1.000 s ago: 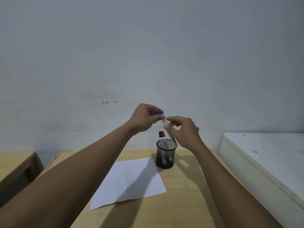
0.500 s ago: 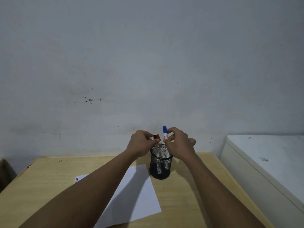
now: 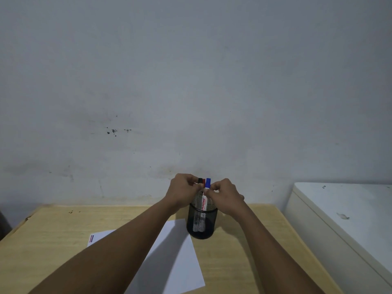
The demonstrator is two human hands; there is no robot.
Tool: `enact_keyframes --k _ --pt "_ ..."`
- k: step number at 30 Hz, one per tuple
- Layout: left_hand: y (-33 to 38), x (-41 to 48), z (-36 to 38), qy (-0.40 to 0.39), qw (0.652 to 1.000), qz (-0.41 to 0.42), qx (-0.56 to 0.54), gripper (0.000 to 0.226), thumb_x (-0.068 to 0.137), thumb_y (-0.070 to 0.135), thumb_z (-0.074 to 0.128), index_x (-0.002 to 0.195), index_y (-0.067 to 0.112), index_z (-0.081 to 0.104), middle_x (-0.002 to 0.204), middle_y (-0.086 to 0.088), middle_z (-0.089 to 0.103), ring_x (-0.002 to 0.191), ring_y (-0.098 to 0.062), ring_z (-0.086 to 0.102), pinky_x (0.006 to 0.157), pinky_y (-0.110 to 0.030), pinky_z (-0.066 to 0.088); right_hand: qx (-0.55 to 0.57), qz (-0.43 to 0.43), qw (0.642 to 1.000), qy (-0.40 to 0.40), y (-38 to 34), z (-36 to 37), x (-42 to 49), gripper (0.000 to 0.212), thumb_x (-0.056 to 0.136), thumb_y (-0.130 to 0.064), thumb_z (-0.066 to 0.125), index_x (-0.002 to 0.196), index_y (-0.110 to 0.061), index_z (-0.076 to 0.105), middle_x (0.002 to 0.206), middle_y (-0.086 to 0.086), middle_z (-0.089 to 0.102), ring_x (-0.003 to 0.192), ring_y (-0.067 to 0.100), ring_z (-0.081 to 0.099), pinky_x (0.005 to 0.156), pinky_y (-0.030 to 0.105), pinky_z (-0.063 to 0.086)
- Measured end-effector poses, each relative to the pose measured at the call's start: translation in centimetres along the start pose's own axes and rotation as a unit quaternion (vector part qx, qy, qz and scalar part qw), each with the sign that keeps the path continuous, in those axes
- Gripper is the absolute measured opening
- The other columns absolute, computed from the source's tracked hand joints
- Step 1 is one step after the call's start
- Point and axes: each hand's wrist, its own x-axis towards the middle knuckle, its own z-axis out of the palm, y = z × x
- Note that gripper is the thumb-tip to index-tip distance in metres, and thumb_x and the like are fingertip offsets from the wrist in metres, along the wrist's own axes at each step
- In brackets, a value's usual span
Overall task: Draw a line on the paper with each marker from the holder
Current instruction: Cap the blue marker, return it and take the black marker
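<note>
Holder: black mesh holder (image 3: 202, 224) stands on the desk (image 3: 63, 225), at about 1 o'clock from the paper (image 3: 176, 262) and touching or just overlapping its far right corner.
Markers: three caps show above the rim, black-capped marker (image 3: 200, 180), red-capped marker (image 3: 203, 180) and blue-capped marker (image 3: 208, 183), all upright in the holder and capped.
Left hand: left hand (image 3: 182, 190) sits at 9 o'clock of the marker tops, fingers curled together at the black and red caps; whether they actually grip one I cannot tell.
Right hand: right hand (image 3: 224, 196) sits at 3 o'clock, fingers pinched on the blue-capped marker just under its cap.
Paper marks: short red and blue-ish lines (image 3: 91, 238) show at the sheet's far left corner, at 9 o'clock from the holder; a black line cannot be made out.
Progress: judged late in the task, at least two lines drawn; a black line may be left.
</note>
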Motion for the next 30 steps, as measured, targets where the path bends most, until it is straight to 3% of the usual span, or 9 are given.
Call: enact_keyframes --k 5,10,15,20,23,25,27,28,30 --pt "-0.3 0.2 0.0 -0.003 0.999 -0.012 0.031 0.027 0.084 0.034 0.071 0.107 0.019 0.075 0.104 -0.005 0.076 0.097 -0.026 0.07 0.092 -0.054 0.055 -0.026 -0.006 0.999 0.023 -0.3 0.1 -0.1 0.028 0.099 -0.04 0.06 0.114 -0.019 0.07 0.128 0.005 0.061 0.122 0.026 0.055 0.101 0.047 0.034" --pt "-0.6 0.3 0.2 0.005 0.999 -0.02 0.024 0.028 0.069 0.047 0.065 0.091 0.032 0.072 0.096 0.0 0.077 0.093 -0.023 0.071 0.094 -0.053 0.053 -0.06 -0.015 0.998 0.025 -0.4 0.0 -0.6 0.028 0.1 -0.035 0.061 0.121 -0.017 0.069 0.133 0.005 0.053 0.125 0.026 0.053 0.105 0.046 0.033" --pt "-0.6 0.1 -0.1 0.016 1.0 -0.02 0.002 0.032 0.08 0.04 0.068 0.106 0.022 0.073 0.103 -0.003 0.076 0.097 -0.025 0.07 0.096 -0.055 0.05 -0.04 -0.009 0.999 0.02 -0.3 -0.2 -0.8 0.043 0.097 -0.042 0.064 0.134 -0.021 0.062 0.137 0.004 0.049 0.126 0.024 0.055 0.105 0.044 0.033" --pt "1.8 -1.2 -3.0 0.048 0.997 0.004 -0.055 0.02 0.086 0.031 0.072 0.103 0.019 0.072 0.099 -0.001 0.075 0.099 -0.021 0.07 0.093 -0.044 0.053 0.01 -0.052 0.994 0.1 -1.9 -1.9 -2.6 0.042 0.096 -0.047 0.061 0.134 -0.029 0.061 0.128 -0.003 0.056 0.121 0.017 0.056 0.103 0.042 0.028" --pt "4.5 -2.8 -6.0 0.081 0.985 0.008 -0.15 0.015 0.089 0.018 0.072 0.102 0.01 0.072 0.097 -0.005 0.073 0.095 -0.022 0.067 0.076 -0.03 0.052 0.029 -0.09 0.994 0.061 -4.1 -2.9 -4.8 0.043 0.092 -0.059 0.063 0.128 -0.035 0.064 0.114 -0.015 0.067 0.115 0.009 0.056 0.097 0.038 0.024" --pt "6.4 -4.3 -8.3 0.1 0.969 -0.015 -0.223 0.014 0.089 0.018 0.071 0.101 0.009 0.071 0.098 -0.004 0.07 0.09 -0.019 0.062 0.068 -0.029 0.046 0.092 -0.097 0.991 0.015 -5.7 -3.7 -6.2 0.044 0.088 -0.055 0.071 0.125 -0.031 0.064 0.107 -0.012 0.075 0.106 0.01 0.064 0.098 0.036 0.036" --pt "8.0 -5.8 -10.5 0.113 0.955 -0.04 -0.272 0.008 0.087 0.02 0.071 0.093 0.014 0.072 0.099 -0.003 0.069 0.088 -0.018 0.061 0.066 -0.031 0.04 0.241 -0.091 0.966 0.003 -7.2 -4.8 -7.6 0.038 0.089 -0.03 0.079 0.122 -0.015 0.067 0.1 0.003 0.08 0.096 0.021 0.073 0.082 0.022 0.054" --pt "8.6 -6.6 -11.6 0.115 0.949 -0.049 -0.288 0.006 0.086 0.021 0.071 0.09 0.017 0.071 0.1 -0.003 0.069 0.089 -0.017 0.062 0.068 -0.033 0.039 0.298 -0.092 0.95 0.002 -7.9 -5.4 -8.4 0.034 0.089 -0.021 0.079 0.119 -0.01 0.068 0.099 0.009 0.08 0.093 0.023 0.073 0.073 0.018 0.056" --pt "9.8 -8.2 -13.5 0.105 0.939 -0.065 -0.321 0.006 0.085 0.024 0.072 0.09 0.02 0.072 0.103 0.0 0.071 0.092 -0.014 0.064 0.077 -0.038 0.039 0.323 -0.113 0.94 0.006 -9.4 -6.4 -9.9 0.034 0.086 -0.019 0.082 0.116 -0.01 0.069 0.102 0.009 0.078 0.088 0.016 0.072 0.071 0.024 0.059"
